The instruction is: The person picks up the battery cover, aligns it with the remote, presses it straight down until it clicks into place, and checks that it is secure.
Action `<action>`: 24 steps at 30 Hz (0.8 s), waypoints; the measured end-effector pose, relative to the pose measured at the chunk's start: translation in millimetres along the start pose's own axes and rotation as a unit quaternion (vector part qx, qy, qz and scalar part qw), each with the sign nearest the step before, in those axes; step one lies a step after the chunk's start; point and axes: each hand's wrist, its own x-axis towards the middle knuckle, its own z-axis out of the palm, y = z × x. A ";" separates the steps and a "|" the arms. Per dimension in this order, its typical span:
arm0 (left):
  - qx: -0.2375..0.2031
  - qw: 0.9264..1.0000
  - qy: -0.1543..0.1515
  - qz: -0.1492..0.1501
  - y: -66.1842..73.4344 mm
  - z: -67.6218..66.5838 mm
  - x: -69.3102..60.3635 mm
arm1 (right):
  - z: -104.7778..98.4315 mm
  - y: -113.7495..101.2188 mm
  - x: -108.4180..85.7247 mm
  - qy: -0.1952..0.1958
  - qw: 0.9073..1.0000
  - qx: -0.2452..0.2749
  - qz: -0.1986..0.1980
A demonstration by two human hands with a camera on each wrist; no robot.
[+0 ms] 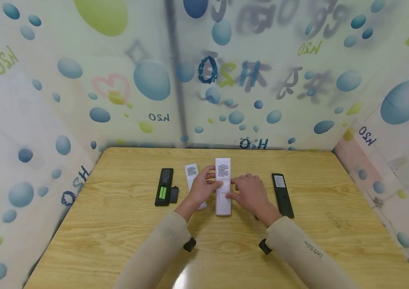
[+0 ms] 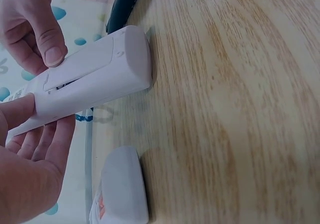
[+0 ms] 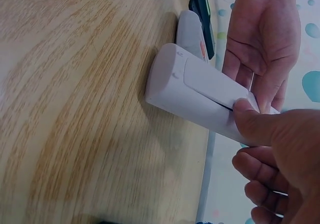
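A white remote control (image 1: 223, 208) is held back side up, its printed label toward the far end. My left hand (image 1: 201, 186) grips its left side, thumb on the back and fingers underneath. My right hand (image 1: 252, 192) holds the right side, the thumb pressing on the battery cover (image 2: 90, 58) and the other fingers curled by the edge. Along one side of the cover a narrow dark gap shows in the left wrist view. The near end of the remote is close to the tabletop; whether it touches cannot be told.
On the wooden table (image 1: 117, 241), a second white remote (image 1: 191, 170) lies partly behind my left hand. Farther left is a black remote (image 1: 166, 176) with green batteries (image 1: 162, 193) exposed, its detached cover (image 1: 174, 194) alongside. Another black remote (image 1: 283, 197) lies at right. A patterned curtain (image 1: 240, 96) hangs behind.
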 end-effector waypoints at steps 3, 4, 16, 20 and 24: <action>-0.001 1.000 0.001 -0.001 -0.1 0.3 0.3 | 0.6 -1.3 0.9 -0.012 1.000 0.011 0.013; -0.002 1.000 0.002 -0.001 -0.2 0.4 0.4 | 0.8 -2.0 1.0 -0.016 1.000 0.017 0.018; -0.001 1.000 0.002 -0.003 0.6 0.8 -0.8 | 4.0 -6.9 1.5 -0.018 0.998 0.043 0.041; 0.000 1.000 0.001 -0.006 0.1 0.5 -0.9 | 3.6 -6.0 1.0 -0.015 0.998 0.049 0.038; -0.004 1.000 0.000 -0.007 -1.3 0.5 -0.6 | 2.9 -5.1 0.6 -0.016 0.998 0.053 0.033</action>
